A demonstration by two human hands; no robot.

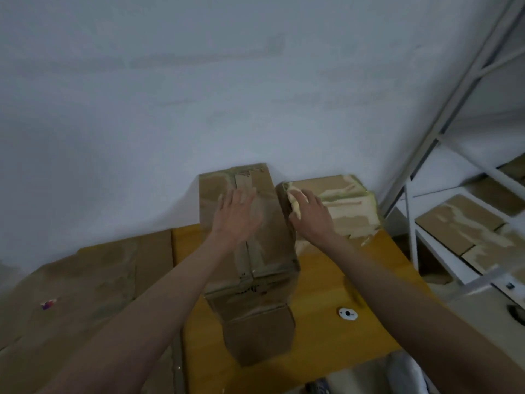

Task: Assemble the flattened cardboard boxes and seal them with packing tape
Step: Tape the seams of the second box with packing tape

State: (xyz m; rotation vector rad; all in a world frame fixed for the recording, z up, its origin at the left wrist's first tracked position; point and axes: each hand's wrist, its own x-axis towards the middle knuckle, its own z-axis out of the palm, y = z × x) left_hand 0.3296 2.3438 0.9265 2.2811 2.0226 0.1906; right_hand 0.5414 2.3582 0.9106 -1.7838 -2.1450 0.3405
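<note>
The left grip (238, 214) lies spread flat on the tall box (250, 237), likely to press its tape; the right grip (308, 214) pinches a pale tape piece (294, 199) at its edge.

Tall box (250, 245) upright on wooden table (326, 280), seam taped. Left hand (238, 214) flat on its top, fingers straight. Right hand (309, 214) gripping tape roll (294, 203) at the box's upper right edge. Second taped box (346, 206) just behind. Flat cardboard (85, 280) left; shelving (454, 109) right, holding more boxes (466, 226).
</note>
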